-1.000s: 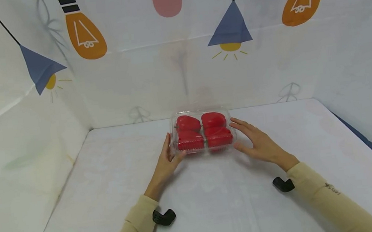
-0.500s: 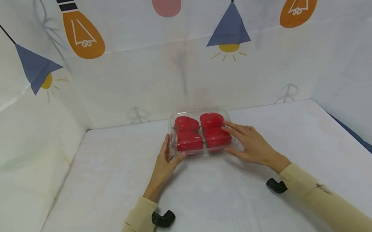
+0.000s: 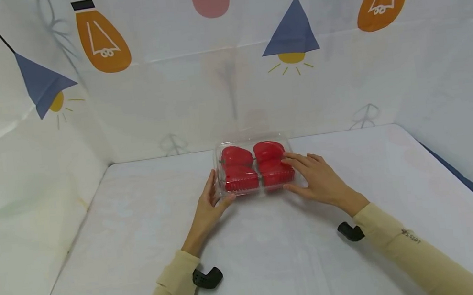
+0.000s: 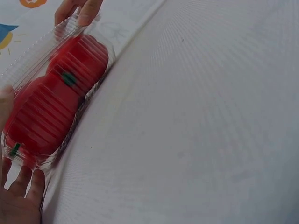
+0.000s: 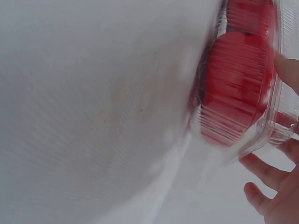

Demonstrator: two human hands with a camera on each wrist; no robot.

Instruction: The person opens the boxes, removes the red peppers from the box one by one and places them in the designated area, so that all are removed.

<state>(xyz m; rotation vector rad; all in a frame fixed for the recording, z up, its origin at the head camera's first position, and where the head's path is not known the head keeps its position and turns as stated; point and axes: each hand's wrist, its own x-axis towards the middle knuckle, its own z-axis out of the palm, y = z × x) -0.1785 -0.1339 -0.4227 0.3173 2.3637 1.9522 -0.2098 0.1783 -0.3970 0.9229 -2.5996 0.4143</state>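
Observation:
A clear plastic clamshell box (image 3: 261,189) sits near the back of the white table, holding several shiny red fruit-like pieces (image 3: 240,178). Green stems (image 4: 68,78) show on them in the left wrist view. My left hand (image 3: 207,213) grips the box's left end, its thumb at the front edge and fingers along the side. At the right end, my right hand (image 3: 323,182) holds the box by its corner, thumb low in front and fingertips over the upper side. The right wrist view shows that thumb (image 5: 288,70) against the box's rim, with other fingers spread below the corner.
The white-covered table (image 3: 270,259) meets a white cloth wall (image 3: 171,101) just behind the box. Printed lamps and bulbs (image 3: 289,31) decorate the wall. A cloth side wall (image 3: 41,187) rises at the left. Black curved pieces (image 3: 207,278) sit at both sleeve cuffs.
My right hand has moved left from beside the box, and its fingers now lap over the right end. The left hand and box stay nearly where they were.

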